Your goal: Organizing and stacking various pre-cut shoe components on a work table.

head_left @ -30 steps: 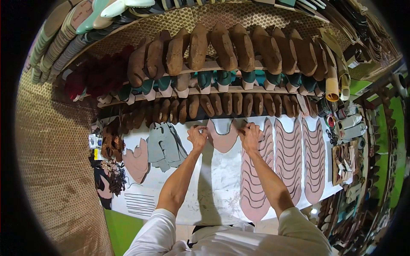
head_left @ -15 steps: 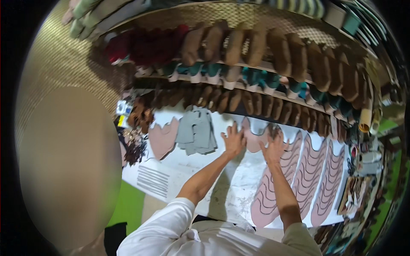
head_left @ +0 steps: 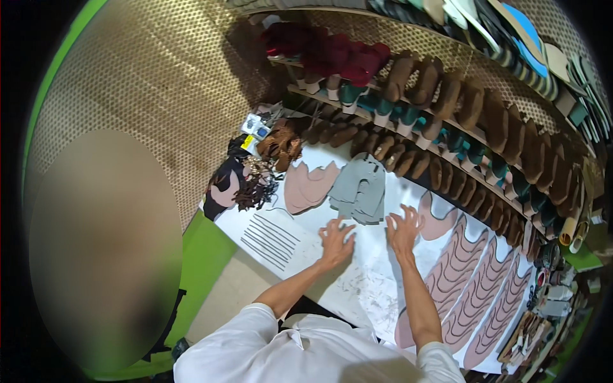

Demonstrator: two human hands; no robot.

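My left hand (head_left: 336,244) is open, its fingers spread just below a stack of grey cut pieces (head_left: 359,190), with nothing in it. To the right of that stack, my right hand (head_left: 403,233) is also open and empty, its fingertips pointing away from me. Right beside it lies a single pink cut piece (head_left: 438,225) with a curved notch at its top. Whether either palm touches the white table (head_left: 373,281) is hard to make out. Overlapping rows of pink pieces with dark curved edges (head_left: 453,268) spread to the right.
Left of the grey stack are more pink pieces (head_left: 308,188) and a group of thin grey strips (head_left: 269,239). Brown and dark scraps (head_left: 257,182) pile up at the far left end. Shelves of brown shoe shapes (head_left: 472,102) and red ones (head_left: 348,56) stand along the back.
The view has turned left. Both hands have left the single pink piece and moved left, my left hand to the grey stack's near edge and my right hand to the pink piece's left side.
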